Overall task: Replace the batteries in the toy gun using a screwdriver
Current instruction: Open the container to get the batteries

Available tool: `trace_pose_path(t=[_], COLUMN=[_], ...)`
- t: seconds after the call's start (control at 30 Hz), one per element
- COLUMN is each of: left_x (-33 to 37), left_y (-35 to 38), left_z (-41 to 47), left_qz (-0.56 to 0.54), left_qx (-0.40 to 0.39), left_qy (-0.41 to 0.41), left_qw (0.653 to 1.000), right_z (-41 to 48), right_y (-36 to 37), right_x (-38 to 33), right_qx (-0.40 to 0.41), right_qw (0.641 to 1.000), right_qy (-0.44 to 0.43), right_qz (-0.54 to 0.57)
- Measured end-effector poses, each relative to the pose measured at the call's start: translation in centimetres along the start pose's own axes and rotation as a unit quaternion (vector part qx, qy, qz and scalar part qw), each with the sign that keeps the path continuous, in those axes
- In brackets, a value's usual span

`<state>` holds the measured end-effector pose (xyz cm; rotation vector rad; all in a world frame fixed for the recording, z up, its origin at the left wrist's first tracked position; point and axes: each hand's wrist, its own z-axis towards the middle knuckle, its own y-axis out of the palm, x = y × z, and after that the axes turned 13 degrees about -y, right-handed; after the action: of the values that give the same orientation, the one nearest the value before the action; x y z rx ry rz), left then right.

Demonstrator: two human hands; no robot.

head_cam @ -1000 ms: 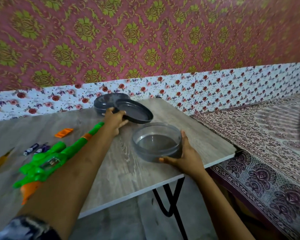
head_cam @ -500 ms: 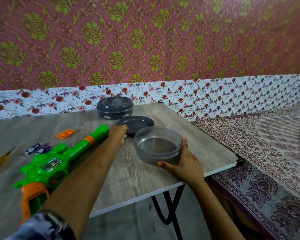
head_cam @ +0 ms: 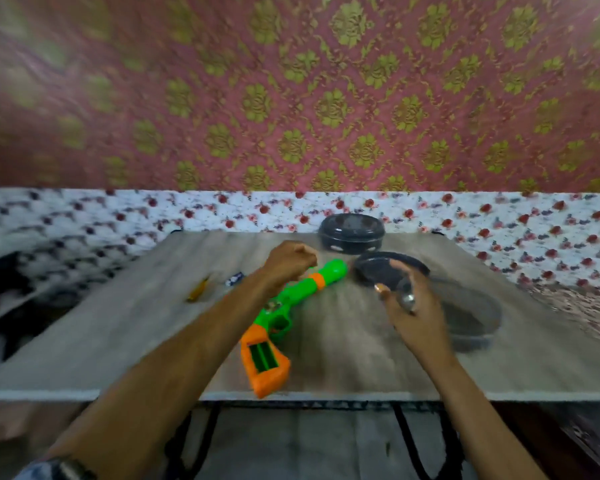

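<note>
The frame is motion-blurred. The green and orange toy gun [head_cam: 293, 303] lies diagonally on the wooden table [head_cam: 118, 327], with the battery bay in its orange grip [head_cam: 264, 355] open. Small batteries [head_cam: 234, 278] and a yellow-handled screwdriver [head_cam: 198, 289] lie to its left. My left hand [head_cam: 291, 261] hovers curled in a fist over the barrel, and nothing shows in it. My right hand [head_cam: 413, 306] grips the left wall of the clear round container [head_cam: 471, 317], thumb on the outside.
A dark lid [head_cam: 385, 268] lies flat just behind the clear container. A closed dark round box [head_cam: 350, 233] stands at the table's back edge by the floral wall. The table's front edge runs just below the gun's grip, with black folding legs underneath.
My left hand has let go of the dark lid, now flat on the table, and drawn back over the gun barrel. My right hand stays at the clear container. The view has swung left.
</note>
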<state>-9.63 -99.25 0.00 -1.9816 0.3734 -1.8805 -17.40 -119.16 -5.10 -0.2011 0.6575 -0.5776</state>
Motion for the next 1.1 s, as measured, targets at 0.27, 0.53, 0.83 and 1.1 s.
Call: trace_pose_path(t=[0.27,0.53,0.83,1.1], left_x=[-6.5,-9.8,-11.0,-12.0], left_y=[-13.1,-12.3,-8.7,-8.4], left_z=[1.0,5.9,10.9,11.7], left_qz=[0.099,0.225,0.371,0.398], left_qx=[0.107,0.074,0.036,0.117], left_qy=[-0.061,-0.024,-0.074,-0.054], left_qw=[0.988,0.971,0.925,0.908], right_z=[6.6,11.3,13.3,13.3], right_y=[13.0,20.4,25.5,26.8], right_x=[-3.0,-2.0,-0.6,0.4], right_qx=[-0.146,-0.303,-0.468,-0.445], right_qw=[0.989,0.948,0.847,0.861], right_qy=[-0.008,0.049,0.120,0.149], right_qz=[0.035,-0.084,-0.223,-0.195])
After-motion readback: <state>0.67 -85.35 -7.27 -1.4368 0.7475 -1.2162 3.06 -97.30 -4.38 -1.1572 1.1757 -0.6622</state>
